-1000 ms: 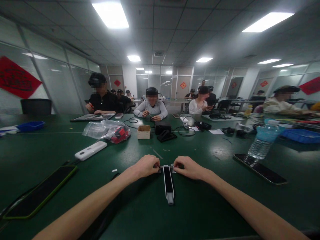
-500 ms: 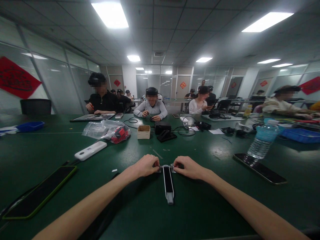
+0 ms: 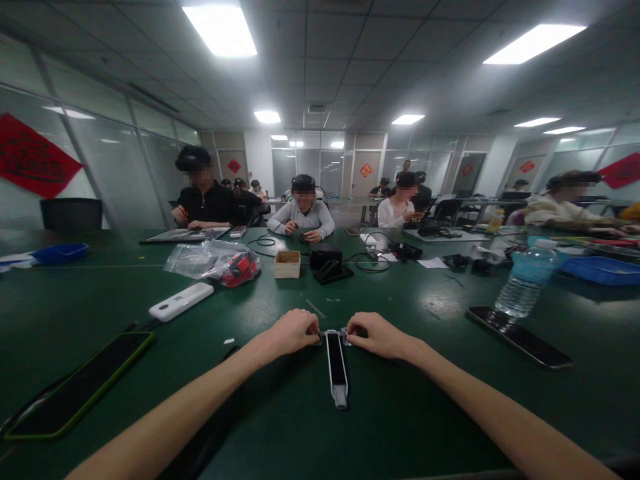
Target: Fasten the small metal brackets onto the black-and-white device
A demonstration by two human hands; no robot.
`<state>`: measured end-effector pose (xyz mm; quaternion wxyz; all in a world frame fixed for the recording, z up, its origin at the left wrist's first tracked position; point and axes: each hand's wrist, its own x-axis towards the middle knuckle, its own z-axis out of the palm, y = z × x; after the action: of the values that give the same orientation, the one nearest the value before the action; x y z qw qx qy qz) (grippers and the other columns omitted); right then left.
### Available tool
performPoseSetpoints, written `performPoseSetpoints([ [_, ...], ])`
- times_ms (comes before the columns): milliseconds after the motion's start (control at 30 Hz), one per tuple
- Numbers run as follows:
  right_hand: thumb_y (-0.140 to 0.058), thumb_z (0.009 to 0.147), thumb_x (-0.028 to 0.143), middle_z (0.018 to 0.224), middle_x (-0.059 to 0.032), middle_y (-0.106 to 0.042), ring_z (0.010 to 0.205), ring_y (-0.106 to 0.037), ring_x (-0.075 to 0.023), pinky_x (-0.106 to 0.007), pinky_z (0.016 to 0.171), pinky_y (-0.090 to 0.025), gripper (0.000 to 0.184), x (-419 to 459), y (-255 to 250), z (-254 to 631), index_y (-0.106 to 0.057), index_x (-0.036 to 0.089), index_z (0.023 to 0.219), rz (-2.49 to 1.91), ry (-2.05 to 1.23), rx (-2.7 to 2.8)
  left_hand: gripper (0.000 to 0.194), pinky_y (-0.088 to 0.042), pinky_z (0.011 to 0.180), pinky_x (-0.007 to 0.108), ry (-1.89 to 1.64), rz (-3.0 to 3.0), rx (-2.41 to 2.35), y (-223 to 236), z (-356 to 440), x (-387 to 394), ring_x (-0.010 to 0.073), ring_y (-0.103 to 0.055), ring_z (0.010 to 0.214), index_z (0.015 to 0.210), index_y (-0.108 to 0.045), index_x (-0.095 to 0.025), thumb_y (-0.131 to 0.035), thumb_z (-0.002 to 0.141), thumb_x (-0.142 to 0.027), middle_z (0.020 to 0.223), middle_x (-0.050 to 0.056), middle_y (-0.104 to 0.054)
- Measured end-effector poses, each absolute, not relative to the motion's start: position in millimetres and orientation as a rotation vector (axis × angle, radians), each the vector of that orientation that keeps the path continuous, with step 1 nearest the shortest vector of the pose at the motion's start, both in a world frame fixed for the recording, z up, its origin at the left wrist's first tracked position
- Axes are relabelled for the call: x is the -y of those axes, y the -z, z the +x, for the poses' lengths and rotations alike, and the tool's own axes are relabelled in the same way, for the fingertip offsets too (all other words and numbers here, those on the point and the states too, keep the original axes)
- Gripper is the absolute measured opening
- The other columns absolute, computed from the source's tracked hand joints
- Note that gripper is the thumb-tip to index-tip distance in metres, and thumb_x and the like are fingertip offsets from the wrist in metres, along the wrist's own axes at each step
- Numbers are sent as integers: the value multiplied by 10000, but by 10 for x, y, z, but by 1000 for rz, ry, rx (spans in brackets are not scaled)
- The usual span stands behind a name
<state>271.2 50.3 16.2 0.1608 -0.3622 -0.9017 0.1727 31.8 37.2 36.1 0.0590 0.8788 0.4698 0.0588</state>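
On the green table in front of me lies a slim, long object with a black face, a pale rim and a grey tip pointing toward me. Its kind I cannot make out. Small shiny metal-looking pieces show at both sides of its far end. My left hand is closed in a pinch on the left piece. My right hand pinches the right piece in the same way. The fingers hide most of both pieces.
Left of me are a green-rimmed phone and a white power bank. Beyond my hands stand a clear bag, a small box and a black device. A water bottle stands by a dark phone. Several people sit across.
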Motion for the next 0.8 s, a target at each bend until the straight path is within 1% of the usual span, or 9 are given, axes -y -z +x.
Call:
performPoseSetpoints([
  [233,-532,847,359,868,-31,-591,753,-541,-142,-261,677,-436,212,-503,-168,2714,-616,170,896,-1045,-510,2575,132,-393,608,221,-155,2629,-1413,-415,329,-334,147,-601,736,866,-627,-198,-572,789,-291,807,-2,-661],
  [467,-522,853,376,877,-28,-588,757,-539,-144,-264,669,-441,222,-487,-189,2722,-613,179,898,-1062,-525,2574,156,-399,631,233,-150,2646,-1431,-357,329,-357,168,-601,776,876,-643,-197,-567,794,-305,843,24,-661],
  [600,-527,851,361,867,-33,-589,752,-537,-146,-270,676,-444,213,-488,-192,2718,-616,171,891,-1053,-510,2581,145,-394,616,234,-169,2635,-1428,-390,329,-345,170,-598,760,861,-643,-204,-596,775,-310,826,13,-664],
  [800,-535,843,342,847,-34,-591,734,-536,-142,-267,670,-439,198,-491,-177,2710,-618,166,881,-1047,-489,2576,198,-384,602,220,-149,2596,-1443,-473,335,-310,161,-591,758,871,-632,-194,-616,757,-354,841,15,-650],
])
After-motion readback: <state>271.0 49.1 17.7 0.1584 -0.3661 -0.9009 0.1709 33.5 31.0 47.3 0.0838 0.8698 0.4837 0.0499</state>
